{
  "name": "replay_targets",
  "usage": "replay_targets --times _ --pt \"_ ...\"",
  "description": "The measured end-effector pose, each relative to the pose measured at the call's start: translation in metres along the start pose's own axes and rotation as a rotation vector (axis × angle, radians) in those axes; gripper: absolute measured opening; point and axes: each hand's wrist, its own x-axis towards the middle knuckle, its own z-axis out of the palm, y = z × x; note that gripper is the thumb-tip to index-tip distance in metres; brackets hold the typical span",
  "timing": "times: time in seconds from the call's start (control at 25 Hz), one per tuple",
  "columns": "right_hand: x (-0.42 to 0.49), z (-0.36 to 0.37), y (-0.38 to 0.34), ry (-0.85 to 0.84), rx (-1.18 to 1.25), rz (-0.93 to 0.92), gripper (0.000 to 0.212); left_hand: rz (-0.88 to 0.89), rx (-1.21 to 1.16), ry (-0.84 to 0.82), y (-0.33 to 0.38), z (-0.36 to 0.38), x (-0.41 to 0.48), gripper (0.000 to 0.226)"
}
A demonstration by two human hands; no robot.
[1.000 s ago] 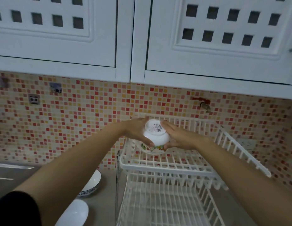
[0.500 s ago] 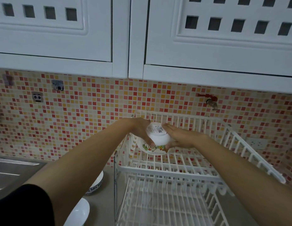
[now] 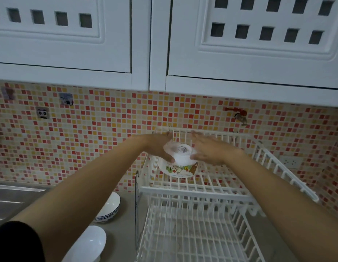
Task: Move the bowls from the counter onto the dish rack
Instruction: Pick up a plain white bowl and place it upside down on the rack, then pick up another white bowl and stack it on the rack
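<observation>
A white bowl with cartoon animals (image 3: 178,163) is upside down over the upper tier of the white two-tier dish rack (image 3: 194,192), near its back left corner. My left hand (image 3: 160,146) grips its left side and my right hand (image 3: 208,148) presses on its right side. I cannot tell whether its rim touches the wires. On the grey counter left of the rack stand a blue-patterned bowl (image 3: 109,208) and a plain white bowl (image 3: 85,244), both partly hidden by my left forearm.
White wall cabinets (image 3: 164,35) hang low above the rack. A mosaic-tile wall (image 3: 92,140) with a tap (image 3: 240,115) and a socket (image 3: 290,161) lies behind. A steel sink (image 3: 11,197) sits at the left. The rack's lower tier (image 3: 192,233) holds nothing.
Both hands have carried the upside-down bowl slightly farther back over the upper tier. The fingers of my right hand have spread flatter.
</observation>
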Motion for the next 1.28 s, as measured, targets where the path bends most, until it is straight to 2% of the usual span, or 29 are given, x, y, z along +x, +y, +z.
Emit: replay_targets --times 0.16,0.28,0.36,0.44,0.56,0.64,0.84,0.92,1.04,1.12,1.28 --pt "-0.019 -0.030 -0.062 0.333 -0.004 0.074 0.072 0.025 -0.044 0.285 -0.042 -0.004 -0.061 0.073" --pt "-0.026 -0.031 -0.141 0.450 0.041 -0.026 0.072 -0.063 -0.151 0.389 -0.091 0.016 -0.116 0.063" --pt "-0.021 -0.012 -0.201 0.449 0.095 -0.117 0.070 -0.176 -0.219 0.400 -0.123 0.047 -0.158 0.060" --pt "-0.008 0.026 -0.276 0.346 0.184 -0.192 0.070 -0.305 -0.285 0.336 -0.164 0.095 -0.208 0.059" --pt "0.007 0.093 -0.371 0.167 0.354 -0.193 0.072 -0.435 -0.328 0.239 -0.215 0.167 -0.271 0.057" --pt "0.008 0.135 -0.421 0.079 0.480 -0.144 0.072 -0.496 -0.340 0.204 -0.238 0.207 -0.302 0.055" --pt "0.012 0.215 -0.539 -0.142 0.674 0.070 0.074 -0.802 -0.373 -0.002 -0.287 0.304 -0.354 0.062" --pt "0.020 0.233 -0.560 -0.206 0.745 0.208 0.074 -0.852 -0.435 -0.043 -0.294 0.333 -0.356 0.060" --pt "0.031 0.248 -0.576 -0.283 0.872 0.352 0.069 -0.902 -0.479 -0.022 -0.301 0.357 -0.352 0.042" --pt "0.035 0.256 -0.584 -0.281 0.866 0.381 0.060 -0.948 -0.456 -0.012 -0.305 0.362 -0.350 0.033" --pt "0.036 0.253 -0.584 -0.305 0.965 0.431 0.057 -0.949 -0.426 -0.015 -0.309 0.356 -0.356 0.034"
